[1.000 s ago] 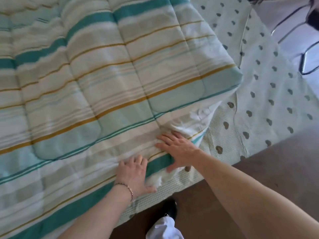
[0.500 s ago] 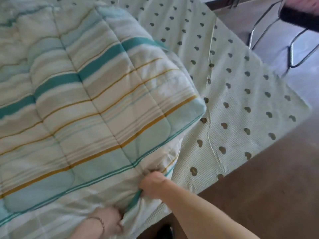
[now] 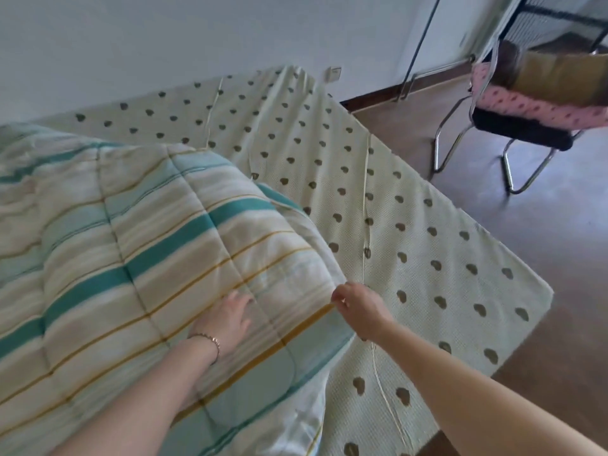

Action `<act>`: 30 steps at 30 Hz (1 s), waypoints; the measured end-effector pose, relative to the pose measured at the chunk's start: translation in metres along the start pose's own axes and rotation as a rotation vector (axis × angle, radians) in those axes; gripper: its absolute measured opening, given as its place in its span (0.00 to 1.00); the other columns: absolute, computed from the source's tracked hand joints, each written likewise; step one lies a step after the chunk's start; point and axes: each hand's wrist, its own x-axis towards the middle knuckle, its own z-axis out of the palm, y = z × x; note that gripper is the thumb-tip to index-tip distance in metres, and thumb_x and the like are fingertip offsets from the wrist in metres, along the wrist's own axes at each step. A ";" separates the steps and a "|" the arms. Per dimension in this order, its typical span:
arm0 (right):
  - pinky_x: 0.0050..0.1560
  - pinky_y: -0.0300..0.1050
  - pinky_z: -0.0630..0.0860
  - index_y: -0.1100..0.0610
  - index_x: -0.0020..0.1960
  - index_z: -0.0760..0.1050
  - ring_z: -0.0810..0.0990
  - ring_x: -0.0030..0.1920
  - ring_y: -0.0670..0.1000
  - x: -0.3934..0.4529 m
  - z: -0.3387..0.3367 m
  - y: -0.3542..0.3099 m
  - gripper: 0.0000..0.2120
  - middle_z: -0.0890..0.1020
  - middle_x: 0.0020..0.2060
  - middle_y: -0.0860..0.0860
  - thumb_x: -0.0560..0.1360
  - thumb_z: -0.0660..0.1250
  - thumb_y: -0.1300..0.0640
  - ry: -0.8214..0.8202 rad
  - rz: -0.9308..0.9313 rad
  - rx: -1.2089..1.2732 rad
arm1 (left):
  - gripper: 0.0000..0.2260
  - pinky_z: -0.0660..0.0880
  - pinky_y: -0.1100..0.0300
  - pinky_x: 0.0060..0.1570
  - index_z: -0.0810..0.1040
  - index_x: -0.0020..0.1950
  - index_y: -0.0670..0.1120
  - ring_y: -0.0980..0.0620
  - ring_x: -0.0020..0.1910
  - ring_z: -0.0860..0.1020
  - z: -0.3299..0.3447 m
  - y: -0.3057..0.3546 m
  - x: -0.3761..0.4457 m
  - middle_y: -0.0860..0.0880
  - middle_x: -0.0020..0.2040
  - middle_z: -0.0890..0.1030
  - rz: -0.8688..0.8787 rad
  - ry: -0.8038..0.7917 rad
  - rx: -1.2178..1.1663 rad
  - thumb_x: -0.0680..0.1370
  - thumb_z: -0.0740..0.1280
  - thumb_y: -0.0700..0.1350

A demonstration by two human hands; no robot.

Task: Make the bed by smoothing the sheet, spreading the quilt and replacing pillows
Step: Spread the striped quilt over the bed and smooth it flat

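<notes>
View: I looked down from the head camera across a bed (image 3: 513, 291) that ran from the near left to the far right, with a pale wall behind it.
Quilt: a padded quilt (image 3: 138, 245), striped in teal, cream and mustard, lay heaped over the left and near part of the bed, its right edge raised and folded back.
Sheet: a cream sheet (image 3: 411, 232) printed with small dark hearts covered the mattress and lay bare to the right of the quilt, from the far wall to the near right corner; thin creases ran along it.
Left hand: my left hand (image 3: 227, 319) rested flat on top of the quilt near its right edge, fingers straight and slightly spread, a thin bracelet (image 3: 210, 343) at the wrist. Its grip was loose and held nothing.
Right hand: my right hand (image 3: 357, 306) was just right of the left one, at the quilt's raised edge. Its fingers were curled tight and the grip pinched that edge of the quilt, which lifted from the sheet there.
Chair: a metal-framed chair (image 3: 487, 153) stood on the brown floor (image 3: 559, 225) at the far right, well apart from the bed.
On the chair: a pink spotted pillow (image 3: 539, 110) lay on the seat, with a brownish item on top that I could not identify.
</notes>
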 end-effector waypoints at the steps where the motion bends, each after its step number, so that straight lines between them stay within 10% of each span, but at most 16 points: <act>1: 0.52 0.50 0.77 0.51 0.56 0.79 0.78 0.52 0.51 0.015 -0.006 0.009 0.10 0.79 0.51 0.47 0.80 0.61 0.53 0.022 0.039 0.015 | 0.20 0.70 0.52 0.64 0.64 0.72 0.54 0.49 0.67 0.69 -0.011 0.010 0.019 0.50 0.69 0.67 0.021 0.049 0.032 0.81 0.60 0.47; 11: 0.64 0.50 0.70 0.54 0.71 0.69 0.72 0.66 0.55 0.163 -0.007 0.062 0.20 0.75 0.65 0.52 0.81 0.63 0.51 -0.117 0.035 0.025 | 0.31 0.48 0.47 0.74 0.45 0.79 0.55 0.52 0.78 0.47 -0.031 0.117 0.191 0.56 0.79 0.46 0.238 -0.047 0.600 0.81 0.53 0.36; 17: 0.59 0.52 0.73 0.60 0.74 0.60 0.74 0.64 0.59 0.200 0.014 0.069 0.29 0.74 0.66 0.57 0.80 0.62 0.46 -0.254 0.164 0.248 | 0.30 0.49 0.40 0.72 0.56 0.77 0.56 0.52 0.77 0.54 -0.022 0.090 0.218 0.57 0.77 0.59 0.075 -0.310 0.726 0.78 0.55 0.66; 22: 0.45 0.49 0.77 0.54 0.51 0.73 0.79 0.47 0.54 0.201 0.032 0.049 0.04 0.77 0.43 0.49 0.78 0.61 0.56 -0.194 0.057 0.121 | 0.14 0.54 0.49 0.72 0.75 0.63 0.55 0.51 0.67 0.70 -0.015 0.067 0.200 0.53 0.64 0.76 0.093 -0.249 0.843 0.80 0.58 0.54; 30: 0.36 0.45 0.78 0.58 0.51 0.78 0.81 0.40 0.52 0.138 -0.040 0.035 0.10 0.77 0.36 0.49 0.80 0.60 0.56 -0.358 0.117 -0.215 | 0.14 0.61 0.60 0.64 0.78 0.60 0.56 0.55 0.63 0.73 -0.076 -0.024 0.112 0.56 0.60 0.79 -0.075 -0.056 0.817 0.80 0.57 0.46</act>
